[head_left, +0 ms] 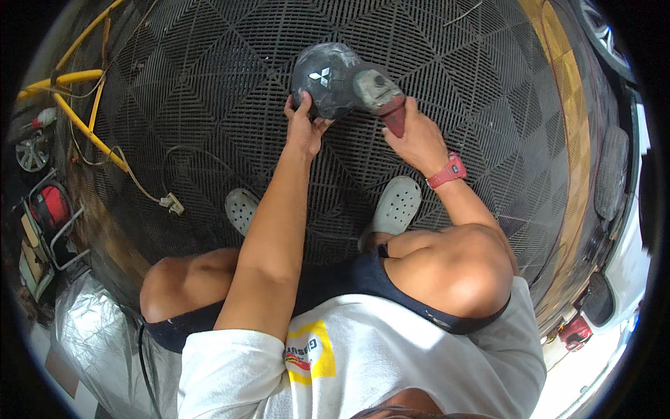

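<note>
A dark, rounded cover with a silver emblem is held above the black grid floor. Scuffed pale patches show along its far edge. My left hand grips its near side, thumb on top and other fingers underneath. In my right hand is a power sander with a grey head and a red grip. My fingers wrap round that grip, and a red watch is on the wrist. The sander's head lies against or just over the right side of the cover; its contact face is hidden.
Black slotted tiles make up the floor. A yellow metal frame stands at the left, with a cable and a pale socket block near it. Red equipment sits far left. A white car borders the right.
</note>
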`<action>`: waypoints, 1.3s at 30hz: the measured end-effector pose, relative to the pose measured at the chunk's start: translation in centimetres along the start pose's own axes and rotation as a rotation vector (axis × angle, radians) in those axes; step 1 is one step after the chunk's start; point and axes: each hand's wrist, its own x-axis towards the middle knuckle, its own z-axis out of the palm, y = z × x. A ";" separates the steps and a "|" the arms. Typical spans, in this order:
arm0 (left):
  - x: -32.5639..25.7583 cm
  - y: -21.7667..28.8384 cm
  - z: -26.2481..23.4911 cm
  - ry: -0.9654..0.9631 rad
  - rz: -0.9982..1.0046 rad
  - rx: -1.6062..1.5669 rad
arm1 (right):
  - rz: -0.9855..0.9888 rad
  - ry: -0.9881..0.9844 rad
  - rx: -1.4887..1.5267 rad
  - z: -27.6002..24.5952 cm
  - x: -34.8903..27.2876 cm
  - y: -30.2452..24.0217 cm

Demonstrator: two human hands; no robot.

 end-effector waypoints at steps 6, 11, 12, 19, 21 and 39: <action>0.0 -0.3 0.3 0.049 -0.002 -0.017 | 0.061 0.092 0.029 -0.5 -1.7 1.3; -0.1 0.0 0.3 0.029 0.027 -0.025 | -0.052 0.022 -0.019 1.0 -1.7 1.2; -0.3 -0.1 0.8 0.039 0.016 -0.012 | -0.008 0.038 -0.008 1.2 -1.8 1.8; -0.1 -0.6 1.3 0.001 0.031 -0.115 | 0.070 0.096 0.071 0.3 -1.8 2.2; 0.1 -1.1 0.8 -0.015 0.030 -0.157 | 0.004 0.082 0.082 0.9 -2.0 1.5; 0.9 0.2 3.4 0.129 0.017 0.367 | 0.031 0.108 0.080 0.5 -1.5 1.4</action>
